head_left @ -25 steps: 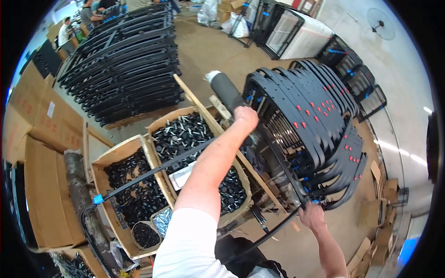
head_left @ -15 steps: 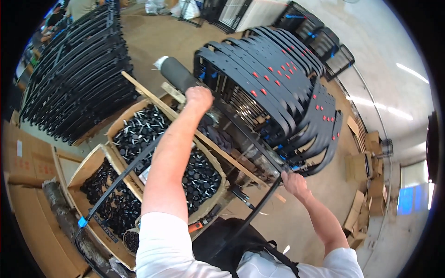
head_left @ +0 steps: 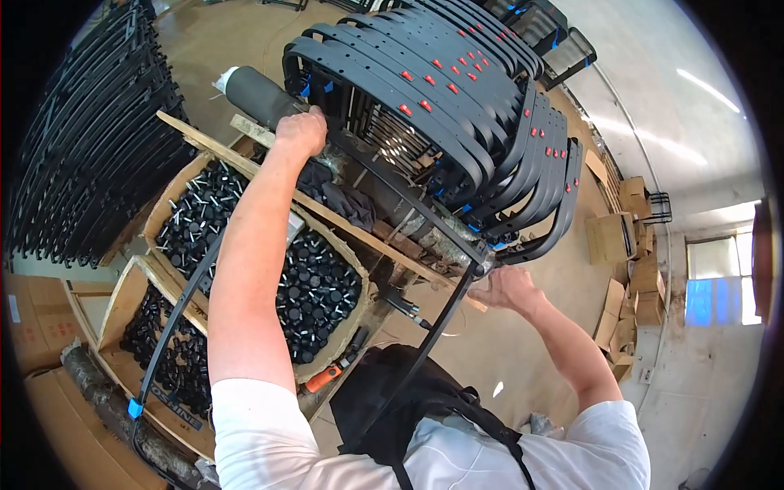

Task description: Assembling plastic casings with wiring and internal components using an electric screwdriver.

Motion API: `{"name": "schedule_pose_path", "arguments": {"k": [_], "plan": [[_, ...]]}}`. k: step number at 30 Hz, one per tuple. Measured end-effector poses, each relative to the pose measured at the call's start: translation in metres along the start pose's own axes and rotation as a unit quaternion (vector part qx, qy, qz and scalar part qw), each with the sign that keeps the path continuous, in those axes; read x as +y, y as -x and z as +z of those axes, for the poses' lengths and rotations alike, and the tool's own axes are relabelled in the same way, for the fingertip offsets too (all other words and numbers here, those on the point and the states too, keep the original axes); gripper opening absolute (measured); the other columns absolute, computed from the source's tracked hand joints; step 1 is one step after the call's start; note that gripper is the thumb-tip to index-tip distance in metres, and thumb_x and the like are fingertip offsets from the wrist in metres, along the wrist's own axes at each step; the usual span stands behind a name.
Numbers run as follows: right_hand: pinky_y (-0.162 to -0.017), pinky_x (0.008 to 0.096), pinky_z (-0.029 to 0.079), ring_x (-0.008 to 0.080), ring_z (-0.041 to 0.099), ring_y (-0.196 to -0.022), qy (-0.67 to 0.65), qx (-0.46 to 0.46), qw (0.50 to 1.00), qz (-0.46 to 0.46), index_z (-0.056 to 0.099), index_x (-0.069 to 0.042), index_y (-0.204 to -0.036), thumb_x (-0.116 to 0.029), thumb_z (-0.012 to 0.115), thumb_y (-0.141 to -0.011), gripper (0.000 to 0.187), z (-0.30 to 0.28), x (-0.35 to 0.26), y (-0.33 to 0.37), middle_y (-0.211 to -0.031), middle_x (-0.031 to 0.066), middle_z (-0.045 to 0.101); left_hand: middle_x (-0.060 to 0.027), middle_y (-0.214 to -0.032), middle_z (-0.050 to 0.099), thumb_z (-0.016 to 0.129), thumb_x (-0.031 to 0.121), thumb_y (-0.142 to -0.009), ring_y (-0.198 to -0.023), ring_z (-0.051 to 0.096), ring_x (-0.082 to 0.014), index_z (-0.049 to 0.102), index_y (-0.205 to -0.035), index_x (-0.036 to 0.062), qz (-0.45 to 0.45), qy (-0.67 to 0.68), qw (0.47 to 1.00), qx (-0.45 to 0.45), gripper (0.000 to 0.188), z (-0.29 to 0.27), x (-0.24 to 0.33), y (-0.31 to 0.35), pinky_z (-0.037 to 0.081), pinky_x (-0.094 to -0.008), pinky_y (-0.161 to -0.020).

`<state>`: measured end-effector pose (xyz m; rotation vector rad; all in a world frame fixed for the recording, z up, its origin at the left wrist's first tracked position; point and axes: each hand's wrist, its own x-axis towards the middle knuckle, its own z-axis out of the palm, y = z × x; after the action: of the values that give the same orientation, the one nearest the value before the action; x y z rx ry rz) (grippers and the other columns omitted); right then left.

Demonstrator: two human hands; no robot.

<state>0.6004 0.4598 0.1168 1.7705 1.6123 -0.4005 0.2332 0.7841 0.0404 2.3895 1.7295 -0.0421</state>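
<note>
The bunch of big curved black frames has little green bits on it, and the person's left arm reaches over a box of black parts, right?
Not quite: the little bits are red, not green. The head view shows them on the curved black frames. The person's left arm does reach over a box of black parts.

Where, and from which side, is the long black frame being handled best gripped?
I'd grip the black frame by both ends of its far bar, from above and the near side: the bar is long and slim, and a row of curved black frames crowds its far side.
</note>
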Motion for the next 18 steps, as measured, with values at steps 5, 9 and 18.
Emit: {"name": "schedule_pose_path", "arguments": {"k": [5,9,18], "plan": [[-0.082,0.0495,0.06,0.0408,0.075,-0.092,-0.026,0.052,0.998,-0.039,0.075,0.003,-0.099,-0.059,0.074,-0.082,0.064,-0.01,0.002,-0.002,-0.09,0.0234,0.075,-0.0234,-0.12,0.075,0.057,0.01,-0.096,-0.114,0.073,-0.0366,0.055,-0.13,0.0004,0.039,-0.023,0.999,0.02,0.036,0.003,0.002,0.003,0.055,-0.0466,-0.098],[-0.078,0.0512,0.06,0.0409,0.074,-0.087,-0.047,0.235,0.962,-0.128,0.07,0.001,-0.099,-0.044,0.07,-0.09,0.046,0.003,0.0,-0.009,-0.086,0.021,0.074,-0.0225,-0.115,0.076,0.061,0.02,-0.099,-0.111,0.073,-0.0367,0.053,-0.13,0.0021,0.074,-0.045,0.991,0.099,0.037,0.011,-0.013,0.011,0.054,-0.0457,-0.098],[-0.075,0.0552,0.059,0.0454,0.074,-0.082,-0.05,0.144,0.988,-0.036,0.069,0.001,-0.089,-0.041,0.05,-0.106,0.048,0.016,0.007,-0.021,-0.087,0.0262,0.074,-0.0165,-0.116,0.078,0.055,0.062,-0.102,-0.111,0.075,-0.0303,0.079,-0.114,0.0045,-0.082,0.03,0.996,0.036,0.064,-0.013,0.007,0.024,0.059,-0.0434,-0.093]]}}
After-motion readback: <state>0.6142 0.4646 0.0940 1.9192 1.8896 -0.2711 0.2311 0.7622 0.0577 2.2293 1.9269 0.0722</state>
